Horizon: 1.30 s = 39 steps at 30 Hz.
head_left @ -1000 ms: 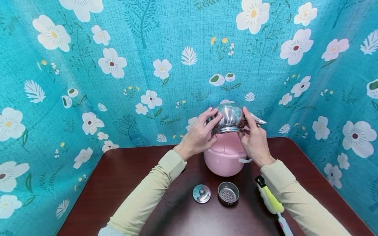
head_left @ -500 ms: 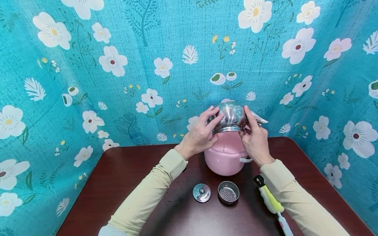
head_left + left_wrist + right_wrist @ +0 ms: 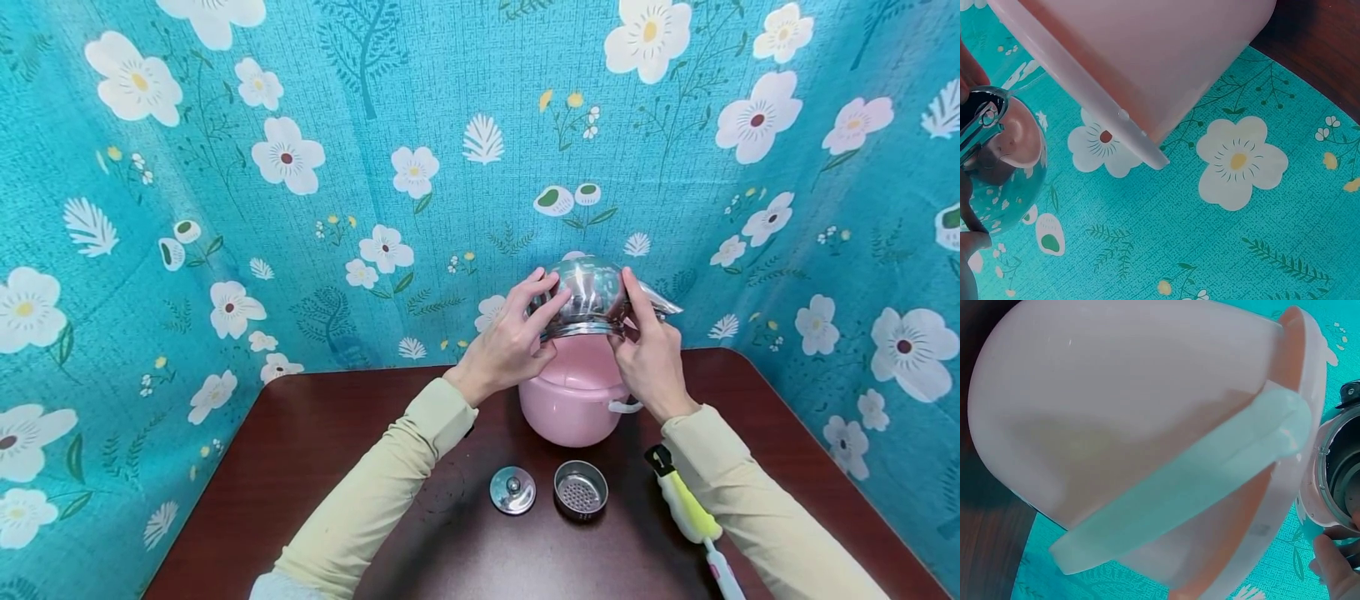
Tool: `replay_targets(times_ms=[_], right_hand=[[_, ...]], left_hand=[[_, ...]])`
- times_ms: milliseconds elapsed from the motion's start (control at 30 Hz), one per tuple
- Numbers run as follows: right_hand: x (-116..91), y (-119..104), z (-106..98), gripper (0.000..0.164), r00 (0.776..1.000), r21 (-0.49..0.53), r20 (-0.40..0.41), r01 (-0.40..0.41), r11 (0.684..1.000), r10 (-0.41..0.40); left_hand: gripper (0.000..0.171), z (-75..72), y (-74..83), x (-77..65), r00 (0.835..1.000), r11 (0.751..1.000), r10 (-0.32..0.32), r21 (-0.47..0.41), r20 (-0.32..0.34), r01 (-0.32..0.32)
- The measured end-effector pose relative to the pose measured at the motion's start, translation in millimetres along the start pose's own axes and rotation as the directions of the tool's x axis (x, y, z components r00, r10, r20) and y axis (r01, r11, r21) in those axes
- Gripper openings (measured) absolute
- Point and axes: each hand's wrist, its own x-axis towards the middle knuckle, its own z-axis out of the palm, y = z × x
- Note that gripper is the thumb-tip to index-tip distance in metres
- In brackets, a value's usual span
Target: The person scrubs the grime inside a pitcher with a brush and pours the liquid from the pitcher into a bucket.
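A shiny metal teapot (image 3: 588, 287) is held upside down above the pink bucket (image 3: 570, 412), its spout (image 3: 660, 302) pointing right. My left hand (image 3: 508, 337) grips the pot's left side, fingers on the body and thumb low near the rim. On the spout side, my right hand (image 3: 648, 354) holds it with the index finger raised along the body. The right wrist view shows the pot's open mouth (image 3: 1340, 475) beside the bucket's rim (image 3: 1310, 369). In the left wrist view the pot (image 3: 1019, 181) is partly cut off at the left edge.
A small metal lid (image 3: 512, 490) with a knob and a round perforated strainer (image 3: 581, 489) sit on the dark red table (image 3: 300, 450). A yellow-green and white handled tool (image 3: 690, 504) lies by the right forearm. Flowered blue cloth (image 3: 450, 167) hangs behind.
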Motion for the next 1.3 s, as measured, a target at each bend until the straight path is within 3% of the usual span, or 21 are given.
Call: replay_targets(times_ms=[767,1300], right_hand=[[-2.5,2.4,2.2,0.084,0.999,-0.020,-0.030,0.015,1.000,-0.016],[-2.4,2.1,2.7,0.085,0.994,-0.023,-0.072,0.079,0.997,-0.081]], left_hand=[[0.063,-1.6,2.0,-0.3,0.998,0.998,0.055,0.033,-0.011,-0.055],[0.063,-3.0,1.7,-2.1,0.996,0.997,0.080,0.020,-0.030,-0.080]])
